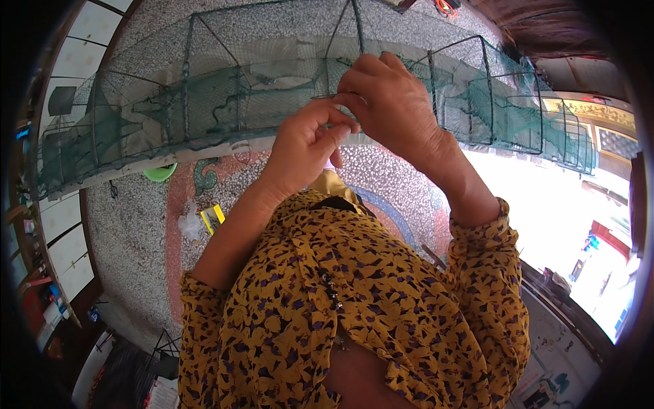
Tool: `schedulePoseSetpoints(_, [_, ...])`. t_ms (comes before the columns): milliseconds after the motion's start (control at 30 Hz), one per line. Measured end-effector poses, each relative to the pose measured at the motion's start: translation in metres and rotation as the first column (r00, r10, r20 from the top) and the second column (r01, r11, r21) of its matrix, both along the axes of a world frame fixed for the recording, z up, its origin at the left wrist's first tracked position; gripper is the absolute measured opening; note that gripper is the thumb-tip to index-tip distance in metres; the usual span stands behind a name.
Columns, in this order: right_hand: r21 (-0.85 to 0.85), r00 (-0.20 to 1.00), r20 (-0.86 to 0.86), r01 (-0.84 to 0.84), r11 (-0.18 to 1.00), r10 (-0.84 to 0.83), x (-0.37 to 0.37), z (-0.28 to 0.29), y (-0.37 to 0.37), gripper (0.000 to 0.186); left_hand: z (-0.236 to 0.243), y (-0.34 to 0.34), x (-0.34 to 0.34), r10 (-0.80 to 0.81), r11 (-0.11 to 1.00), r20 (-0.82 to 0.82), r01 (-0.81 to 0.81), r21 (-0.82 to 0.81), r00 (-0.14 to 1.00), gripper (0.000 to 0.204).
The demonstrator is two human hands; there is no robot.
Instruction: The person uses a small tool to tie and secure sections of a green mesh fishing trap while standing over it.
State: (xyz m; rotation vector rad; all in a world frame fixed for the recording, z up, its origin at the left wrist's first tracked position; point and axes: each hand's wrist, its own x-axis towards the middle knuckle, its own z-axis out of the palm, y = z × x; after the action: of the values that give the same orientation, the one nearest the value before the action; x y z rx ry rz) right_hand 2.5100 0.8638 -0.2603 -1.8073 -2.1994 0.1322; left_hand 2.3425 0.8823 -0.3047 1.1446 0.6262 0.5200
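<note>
Nearest the lens is the person's mustard-yellow blouse with dark purple leaf print point(354, 300), its sleeves running up to both hands; the left hand point(306, 146) is pinched shut, thumb against forefinger, on what looks like a thin strand at the lower edge of the long green mesh fish trap with dark wire hoop frames point(204, 102); the right hand point(388, 102) is curled over the netting just beside it, fingertips pressed into the mesh, the two hands touching; whether a needle or a knot sits between them I cannot tell

Risks, as I judge them: the strand is fine and held only by fingertips, so a slip could drop it or let a loop go slack; pulling hard against the thin mesh could tear a cell or drag a hoop out of line; fingers could snag in the netting

The trap hangs raised above the speckled grey and red terrazzo floor point(136, 225), at hand height; its long axis runs side to side across the view, bowed by the lens, one end far left, the other far right; the hoops stand upright across that axis; a small lime-green plastic bowl point(161, 172) lies on the floor below it
</note>
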Motion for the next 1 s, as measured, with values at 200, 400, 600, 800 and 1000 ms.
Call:
schedulePoseSetpoints(200, [0.221,0.978,-0.205,0.001,0.975,0.045,-0.030,-0.005,0.030,0.006,0.010,0.001,-0.001,-0.061,0.998,-0.128,0.057,-0.032,0.990,0.013])
schedulePoseSetpoints(400, [0.362,0.492,-0.831,0.121,0.924,0.261,0.007,0.061,0.069,0.011,0.034,-0.001,0.010,0.079,0.985,-0.191,-0.047,0.167,0.978,0.031])
schedulePoseSetpoints(600, [0.453,0.750,-0.658,0.466,0.760,-0.068,0.111,0.146,0.006,0.014,0.009,0.010,0.028,0.119,0.907,-0.011,-0.105,0.409,0.993,0.041])
schedulePoseSetpoints(800, [0.517,0.802,-0.263,0.586,0.623,-0.537,0.196,0.170,-0.057,0.011,-0.007,0.022,0.024,-0.048,0.947,0.161,-0.007,0.321,0.986,0.029])
schedulePoseSetpoints(1000, [0.299,0.978,-0.181,0.159,0.941,-0.108,0.123,0.136,-0.027,0.012,0.009,0.019,0.009,-0.044,0.835,0.041,0.015,0.550,0.998,0.012])
